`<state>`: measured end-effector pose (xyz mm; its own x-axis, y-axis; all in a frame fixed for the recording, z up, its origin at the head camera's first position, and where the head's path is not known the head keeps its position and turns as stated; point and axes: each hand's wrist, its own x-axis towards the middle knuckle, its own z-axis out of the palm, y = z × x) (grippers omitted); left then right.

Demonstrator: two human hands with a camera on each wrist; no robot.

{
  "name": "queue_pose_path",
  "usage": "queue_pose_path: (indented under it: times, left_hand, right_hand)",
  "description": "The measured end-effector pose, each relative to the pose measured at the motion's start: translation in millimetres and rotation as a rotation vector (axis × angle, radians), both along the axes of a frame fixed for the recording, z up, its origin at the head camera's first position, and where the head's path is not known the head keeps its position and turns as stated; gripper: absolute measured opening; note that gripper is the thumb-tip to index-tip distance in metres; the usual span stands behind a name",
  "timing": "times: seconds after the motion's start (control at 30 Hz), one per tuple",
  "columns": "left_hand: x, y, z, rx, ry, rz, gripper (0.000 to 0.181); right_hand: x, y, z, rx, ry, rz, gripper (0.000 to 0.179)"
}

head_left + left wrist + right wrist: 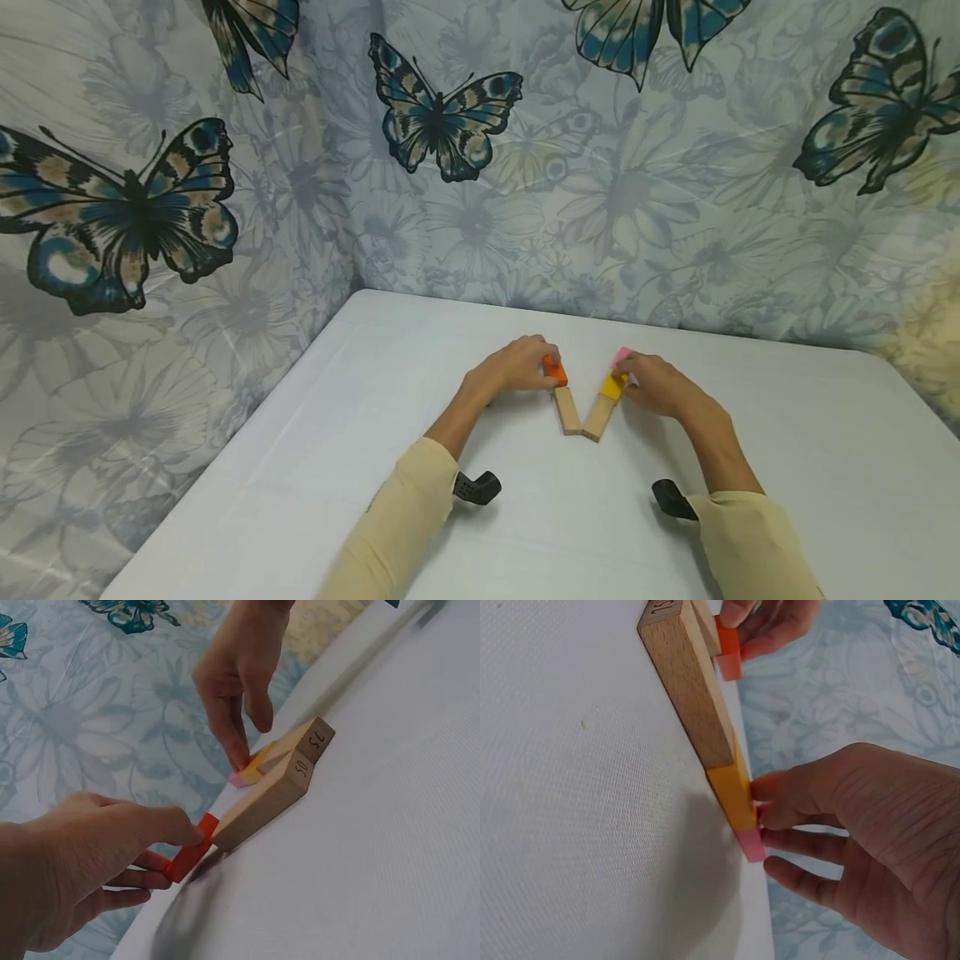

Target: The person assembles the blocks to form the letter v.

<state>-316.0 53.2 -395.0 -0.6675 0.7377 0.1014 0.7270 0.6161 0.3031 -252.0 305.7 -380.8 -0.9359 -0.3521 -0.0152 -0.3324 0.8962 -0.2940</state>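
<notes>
Two plain wooden blocks, the left (567,411) and the right (597,417), lie on the white table and form a V, their near ends together. Digits are printed on those ends in the left wrist view. My left hand (517,367) pinches an orange block (193,847) by the far end of the left wooden block. Beyond the right wooden block, a yellow block (733,796) and then a pink block (751,845) continue its line. My right hand (663,385) touches these two with extended fingers; its thumb stands apart in the left wrist view.
The white table (300,467) ends at the back and left against hanging fabric (480,225) printed with butterflies and flowers. Black curved pieces stick out at the left sleeve (480,489) and right sleeve (672,500), just above the table.
</notes>
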Motion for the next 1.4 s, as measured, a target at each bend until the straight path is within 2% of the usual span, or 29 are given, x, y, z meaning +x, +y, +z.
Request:
queue_pose_path:
  times: [0.4,0.67,0.8,1.03,1.4]
  left_hand:
    - [-0.6,-1.0,-4.5,0.014,-0.044,0.015,0.027]
    - [3.7,0.6,-4.2,-0.008,-0.087,0.009,0.03]
    - [4.6,1.8,-2.7,-0.019,-0.099,-0.007,0.031]
    - [3.7,2.4,-0.5,-0.061,-0.121,-0.081,0.032]
    - [4.8,1.0,1.5,-0.052,-0.112,-0.106,0.03]
  right_hand:
    - [2.9,-4.2,1.8,-0.001,-0.013,-0.031,0.029]
    - [3.5,-4.3,1.2,0.004,-0.003,-0.01,0.026]
    - [2.5,-3.2,2.4,0.003,-0.018,-0.016,0.029]
    - [1.1,-2.1,1.4,-0.005,-0.015,-0.017,0.029]
    - [1.0,-1.8,1.3,-0.011,0.011,-0.008,0.027]
